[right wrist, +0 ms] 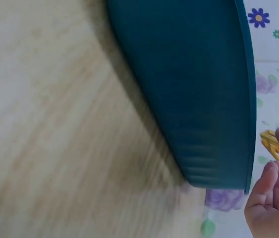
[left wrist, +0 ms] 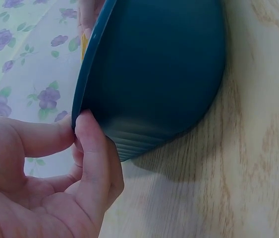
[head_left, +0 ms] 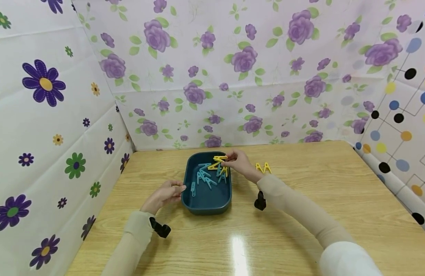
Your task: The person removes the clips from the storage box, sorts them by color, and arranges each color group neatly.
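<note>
A dark teal plastic basin stands on the table, with several blue clothespins and some yellow clothespins lying inside. My left hand pinches the basin's left rim between thumb and fingers; the left wrist view shows this grip on the rim closely. Over the far right corner of the basin, my right hand holds a yellow clothespin between thumb and fingertips. In the right wrist view this clothespin appears just past the basin's rim, apart from it.
Two yellow clothespins lie on the wooden table to the right of the basin, close to my right wrist. Flowered cloth hangs behind the table, and patterned sheets flank both sides.
</note>
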